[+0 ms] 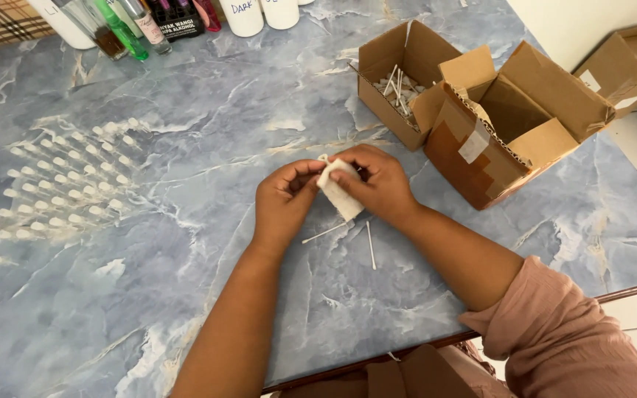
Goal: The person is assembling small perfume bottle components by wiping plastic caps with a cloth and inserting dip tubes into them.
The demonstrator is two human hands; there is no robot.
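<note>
Left hand [283, 200] and right hand [379, 183]: meet at frame centre, fingers [311, 171] curled and pinching together; bare forearms rise from the lower edge, right sleeve pushed up.

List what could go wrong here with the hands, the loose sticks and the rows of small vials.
1. Two thin white sticks lie loose just under the left hand and right hand, which together hold a small white piece; a wrist shift could roll them toward the table edge.
2. The small clear vials stand in close rows to the left; a sweeping forearm might topple several.
</note>
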